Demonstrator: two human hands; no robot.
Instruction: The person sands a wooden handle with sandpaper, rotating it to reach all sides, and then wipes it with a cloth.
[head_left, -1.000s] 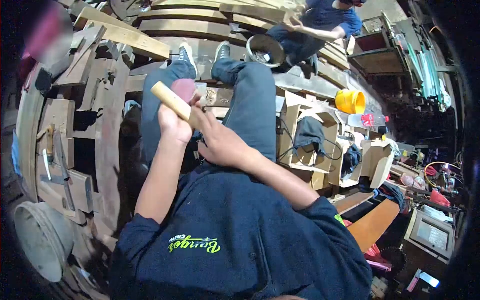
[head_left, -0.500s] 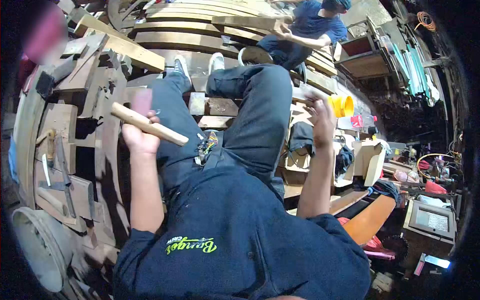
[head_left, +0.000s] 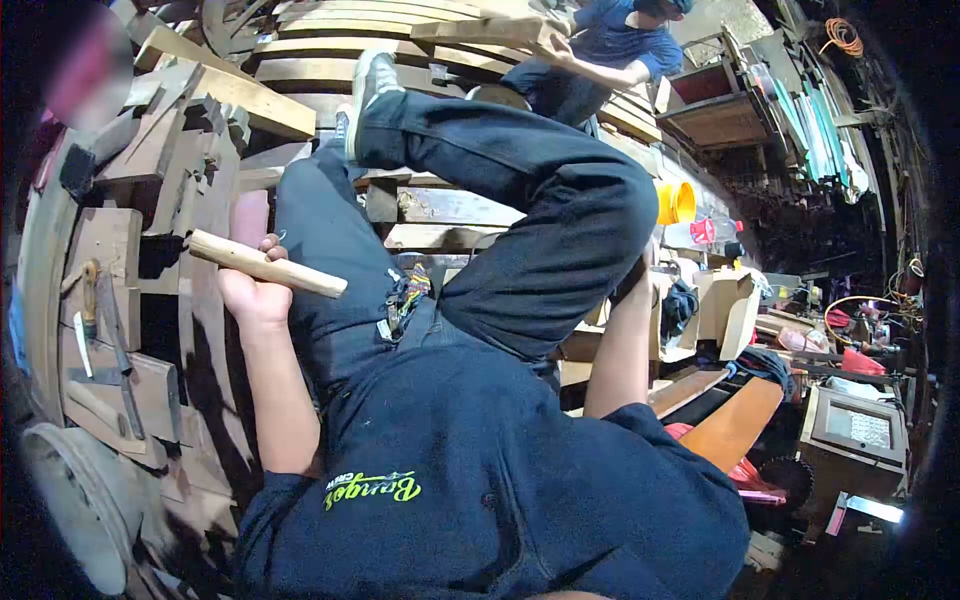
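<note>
My left hand (head_left: 255, 298) is closed around a short, pale wooden stick (head_left: 312, 278), which lies across the palm and sticks out at both ends. Just beyond those fingers stands a pinkish flat block (head_left: 250, 214), its lower part hidden by the stick and hand. On the other side, my right hand (head_left: 630, 288) is in shadow behind my raised right knee (head_left: 610, 200), with its fingers out of sight. My right leg is bent, its shoe (head_left: 377, 78) drawn over toward the left leg.
Another person (head_left: 615, 50) holds a long timber (head_left: 480, 32) ahead. Slatted boards (head_left: 340, 72) run across the far side. A handled tool (head_left: 90, 300) and blades lie on planks at left, above a bucket (head_left: 75, 500). A yellow container (head_left: 676, 203) and a bottle (head_left: 710, 232) are at right.
My right leg has lifted and swung left, the knee rising to the right. My right hand has dropped behind that knee. My left hand and the stick have shifted slightly left.
</note>
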